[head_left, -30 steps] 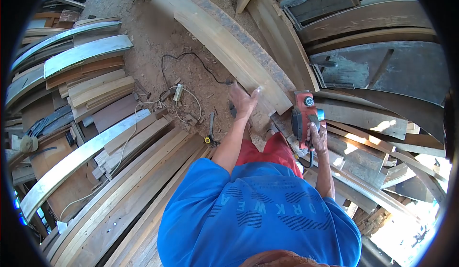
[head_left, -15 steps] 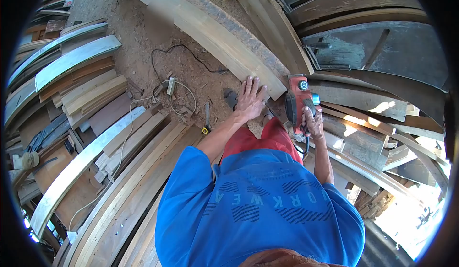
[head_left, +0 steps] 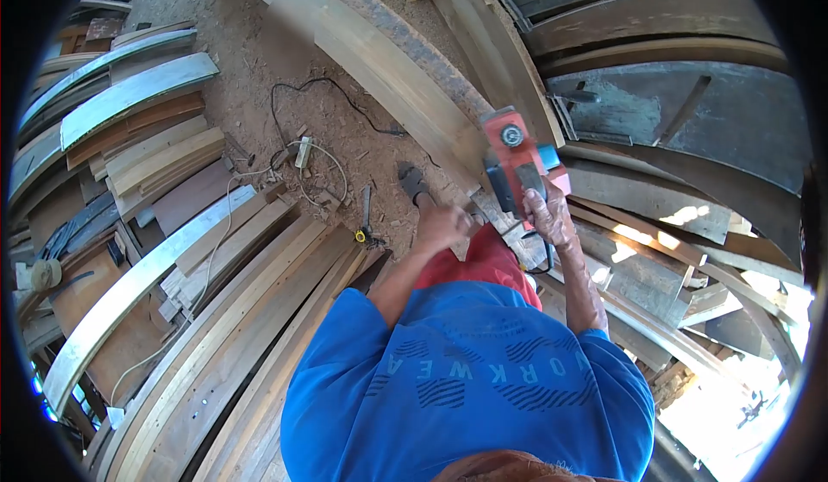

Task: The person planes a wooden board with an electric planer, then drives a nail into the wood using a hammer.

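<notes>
My right hand [head_left: 548,215] is wrapped round the rear handle of a red electric planer [head_left: 523,156]. The planer is at the near end of a long pale wooden board [head_left: 379,59] that runs away to the upper left; whether its sole touches the wood cannot be seen. My left hand [head_left: 444,226] is above my left leg, apart from the board, with loosely bent fingers and nothing visible in them. It is slightly smeared by motion.
On the left lie stacks of planks [head_left: 164,167] and curved pieces. A power strip [head_left: 303,152], cords and a yellow tape measure [head_left: 360,236] rest on the sawdust-covered ground [head_left: 259,59]. More boards and dark panels [head_left: 655,94] stand on the right.
My left hand has come off the board and drawn back toward my body. The planer, in my right hand, has shifted left and forward, over the board's near end.
</notes>
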